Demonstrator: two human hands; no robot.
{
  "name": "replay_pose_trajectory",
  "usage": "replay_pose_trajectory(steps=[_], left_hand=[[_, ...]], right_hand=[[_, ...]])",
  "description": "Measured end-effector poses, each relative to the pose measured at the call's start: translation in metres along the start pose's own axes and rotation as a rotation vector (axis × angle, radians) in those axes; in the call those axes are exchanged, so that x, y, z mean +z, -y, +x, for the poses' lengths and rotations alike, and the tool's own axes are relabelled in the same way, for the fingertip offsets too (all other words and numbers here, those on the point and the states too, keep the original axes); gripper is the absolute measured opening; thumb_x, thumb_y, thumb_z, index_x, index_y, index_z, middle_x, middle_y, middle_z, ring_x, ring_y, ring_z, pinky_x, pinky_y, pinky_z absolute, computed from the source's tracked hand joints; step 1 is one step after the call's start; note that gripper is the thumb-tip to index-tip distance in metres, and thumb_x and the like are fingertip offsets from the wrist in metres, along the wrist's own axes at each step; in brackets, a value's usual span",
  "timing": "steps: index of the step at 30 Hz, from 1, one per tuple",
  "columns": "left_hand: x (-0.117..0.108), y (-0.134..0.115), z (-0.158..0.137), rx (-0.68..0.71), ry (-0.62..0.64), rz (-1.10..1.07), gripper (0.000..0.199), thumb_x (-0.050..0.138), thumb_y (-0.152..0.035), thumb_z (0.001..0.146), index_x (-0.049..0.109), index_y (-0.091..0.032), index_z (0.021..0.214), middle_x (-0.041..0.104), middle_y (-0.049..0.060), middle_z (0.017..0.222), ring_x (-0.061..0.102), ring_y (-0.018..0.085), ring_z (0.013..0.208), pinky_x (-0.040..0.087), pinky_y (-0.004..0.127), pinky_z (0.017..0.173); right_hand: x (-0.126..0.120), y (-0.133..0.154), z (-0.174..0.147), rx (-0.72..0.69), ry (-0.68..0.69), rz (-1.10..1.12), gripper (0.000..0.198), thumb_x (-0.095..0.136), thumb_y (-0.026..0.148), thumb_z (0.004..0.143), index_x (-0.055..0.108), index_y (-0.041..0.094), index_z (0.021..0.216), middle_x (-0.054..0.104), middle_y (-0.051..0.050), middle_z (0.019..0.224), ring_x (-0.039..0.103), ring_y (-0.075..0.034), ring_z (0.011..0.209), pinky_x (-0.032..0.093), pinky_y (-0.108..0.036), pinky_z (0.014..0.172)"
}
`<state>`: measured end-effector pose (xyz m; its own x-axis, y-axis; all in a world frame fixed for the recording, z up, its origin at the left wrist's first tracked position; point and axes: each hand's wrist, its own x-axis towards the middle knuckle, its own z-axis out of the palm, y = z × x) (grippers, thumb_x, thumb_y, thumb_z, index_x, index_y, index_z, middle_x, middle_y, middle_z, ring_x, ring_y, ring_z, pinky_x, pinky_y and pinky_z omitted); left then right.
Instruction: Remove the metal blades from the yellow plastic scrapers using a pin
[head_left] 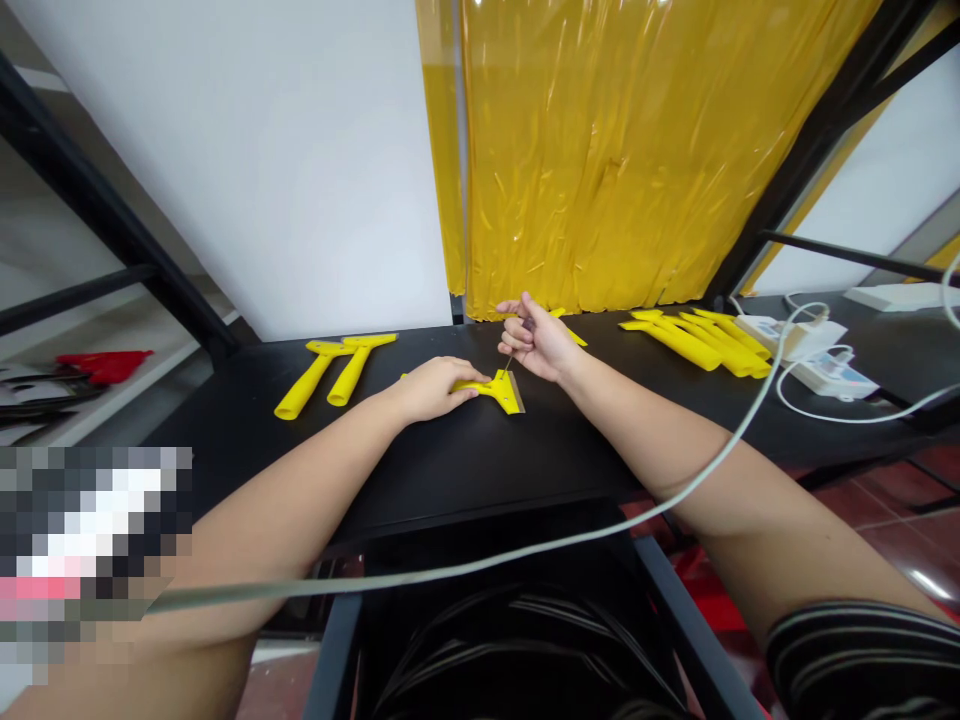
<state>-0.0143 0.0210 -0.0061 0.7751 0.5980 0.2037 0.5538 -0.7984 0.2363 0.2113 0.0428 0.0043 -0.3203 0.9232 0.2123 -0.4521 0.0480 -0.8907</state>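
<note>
A yellow scraper (510,393) with a metal blade along its wide head lies on the black table. My left hand (433,390) is closed over its handle and presses it against the tabletop. Above the scraper head, my right hand (536,340) has curled fingers around a thin metal driver (509,363), whose tip points down at the head. The driver's upper end is hidden by my fingers, so its exact type does not show. Another yellow piece (574,334) lies partly hidden behind my right hand.
Two yellow scraper handles (349,375) lie to the left, and several more (694,345) to the right. White power strips (825,372) sit at the right end. A pale cable (559,540) hangs across the view in front of my arms. Yellow plastic sheeting (600,160) stands behind the table.
</note>
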Motion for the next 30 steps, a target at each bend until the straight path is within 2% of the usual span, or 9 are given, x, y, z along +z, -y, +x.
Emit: replay_pose_trajectory(steps=[2,6,8,10,12,17,22,27,30], left_hand=[[0.0005,0.0001,0.0005,0.000,0.002,0.003,0.033,0.060,-0.023,0.099,0.074,-0.020,0.128,0.076,0.009,0.117,0.071,0.022,0.106,0.052,0.036,0.101],[0.0017,0.0004,0.0011,0.004,-0.009,0.005,0.033,0.061,-0.024,0.098,0.075,-0.020,0.127,0.077,0.010,0.117,0.071,0.023,0.105,0.052,0.037,0.101],[0.0019,0.0006,0.0013,0.008,-0.011,0.007,0.033,0.061,-0.023,0.098,0.075,-0.019,0.127,0.076,0.010,0.117,0.071,0.023,0.105,0.052,0.037,0.101],[0.0020,0.0008,0.0015,0.008,-0.007,0.008,0.034,0.061,-0.023,0.098,0.074,-0.019,0.129,0.076,0.010,0.117,0.071,0.023,0.105,0.052,0.037,0.100],[0.0020,0.0010,0.0014,0.007,-0.003,0.007,0.034,0.060,-0.023,0.098,0.074,-0.019,0.129,0.076,0.010,0.117,0.071,0.023,0.105,0.052,0.036,0.100],[0.0015,0.0005,0.0003,0.006,-0.007,0.008,0.033,0.060,-0.024,0.098,0.074,-0.019,0.128,0.076,0.010,0.117,0.071,0.023,0.106,0.052,0.036,0.101],[0.0011,0.0007,0.0001,0.007,-0.008,-0.001,0.033,0.059,-0.025,0.099,0.074,-0.021,0.128,0.076,0.009,0.118,0.072,0.022,0.104,0.052,0.036,0.100],[0.0009,0.0002,0.0000,0.002,-0.005,0.000,0.032,0.060,-0.024,0.099,0.074,-0.019,0.127,0.076,0.011,0.119,0.072,0.023,0.105,0.052,0.038,0.101],[0.0005,-0.0006,-0.0002,0.002,-0.008,-0.001,0.032,0.060,-0.024,0.099,0.075,-0.019,0.127,0.076,0.010,0.119,0.072,0.023,0.106,0.052,0.038,0.102]], right_hand=[[0.0009,-0.0011,-0.0008,-0.025,-0.009,0.031,0.042,0.073,0.062,0.088,0.050,0.027,0.089,0.034,0.011,0.056,0.034,-0.010,0.049,0.046,-0.028,0.062],[-0.0008,-0.0019,-0.0001,-0.041,-0.004,0.063,0.046,0.083,0.054,0.082,0.047,0.025,0.085,0.056,0.007,0.073,0.054,-0.011,0.065,0.048,-0.028,0.067],[-0.0019,-0.0012,0.0002,-0.011,0.017,0.038,0.044,0.077,0.058,0.086,0.048,0.025,0.083,0.052,0.007,0.068,0.051,-0.011,0.060,0.048,-0.028,0.065],[-0.0008,-0.0011,-0.0002,0.006,0.020,0.015,0.044,0.070,0.063,0.090,0.048,0.025,0.084,0.040,0.009,0.058,0.040,-0.011,0.051,0.044,-0.028,0.059],[0.0019,-0.0024,-0.0006,-0.020,-0.005,0.025,0.044,0.072,0.063,0.089,0.047,0.027,0.086,0.034,0.010,0.057,0.035,-0.011,0.049,0.040,-0.027,0.057],[0.0037,-0.0060,0.0011,-0.055,-0.020,0.063,0.044,0.079,0.056,0.085,0.048,0.025,0.084,0.053,0.006,0.072,0.052,-0.012,0.064,0.046,-0.028,0.065],[0.0032,-0.0060,0.0020,-0.038,-0.052,0.033,0.044,0.067,0.065,0.091,0.046,0.027,0.085,0.035,0.009,0.060,0.039,-0.013,0.053,0.044,-0.030,0.061],[0.0042,-0.0075,0.0029,-0.072,-0.089,0.081,0.046,0.079,0.059,0.084,0.046,0.026,0.085,0.054,0.006,0.073,0.053,-0.013,0.066,0.048,-0.029,0.067],[0.0038,-0.0076,0.0024,-0.021,-0.053,0.065,0.044,0.069,0.066,0.089,0.052,0.026,0.087,0.044,0.008,0.062,0.045,-0.012,0.056,0.048,-0.030,0.065]])
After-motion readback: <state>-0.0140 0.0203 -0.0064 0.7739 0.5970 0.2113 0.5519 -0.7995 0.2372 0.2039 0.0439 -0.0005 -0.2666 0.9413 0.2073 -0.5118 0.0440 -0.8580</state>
